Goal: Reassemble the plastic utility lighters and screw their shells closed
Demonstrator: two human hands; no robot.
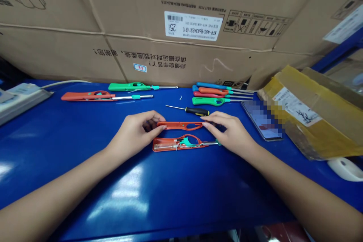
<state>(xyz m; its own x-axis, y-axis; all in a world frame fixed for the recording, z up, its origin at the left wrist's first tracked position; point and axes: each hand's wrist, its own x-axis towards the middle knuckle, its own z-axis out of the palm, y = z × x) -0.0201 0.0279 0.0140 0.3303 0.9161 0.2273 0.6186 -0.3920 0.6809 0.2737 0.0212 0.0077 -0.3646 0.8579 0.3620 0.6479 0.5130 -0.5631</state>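
At bench [170,193] centre, left hand [135,131] and right hand [231,131] pinch the orange lighter cover [181,125] by its ends; advisable: keep it level over the opened lighter body [177,144].

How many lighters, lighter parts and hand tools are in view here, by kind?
Assembled lighters: 6
Loose orange cover: 1
Opened lighter body: 1
Screwdriver: 1
Total: 9

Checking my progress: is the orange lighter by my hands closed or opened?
Opened. The left hand and right hand hold its cover half; the base half shows its teal trigger.
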